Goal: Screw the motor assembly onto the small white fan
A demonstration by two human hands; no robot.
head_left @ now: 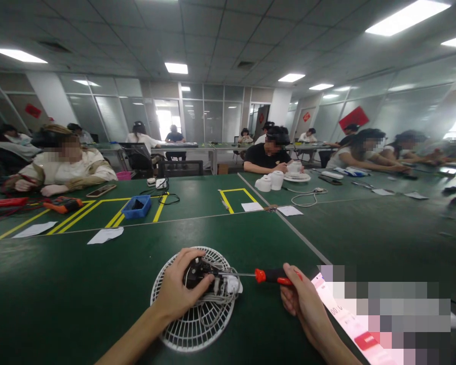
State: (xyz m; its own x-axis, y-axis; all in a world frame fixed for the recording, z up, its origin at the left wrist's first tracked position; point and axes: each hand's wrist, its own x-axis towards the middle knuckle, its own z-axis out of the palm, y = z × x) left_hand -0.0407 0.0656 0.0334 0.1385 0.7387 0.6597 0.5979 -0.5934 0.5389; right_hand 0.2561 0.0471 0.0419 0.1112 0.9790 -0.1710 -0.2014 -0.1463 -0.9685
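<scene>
A white round fan grille (186, 332) lies on the green table in front of me. On top of it rests a black fan motor (192, 274) with a white part (232, 285) and a looped grey cord (213, 309). My left hand (180, 284) is wrapped round the motor, thumb on its near side. In my right hand (302, 294) is a screwdriver (273, 275) with a red and black handle. Its shaft points left, and the tip reaches in among the motor parts, where I cannot make out its exact contact.
A lit phone screen (349, 319), partly blurred, is beside my right forearm. Farther off are a blue bin (137, 206), paper sheets (105, 235), an orange meter (63, 204) and white fan parts (276, 180). Several people sit at the tables; one opposite (268, 157) handles a white fan part.
</scene>
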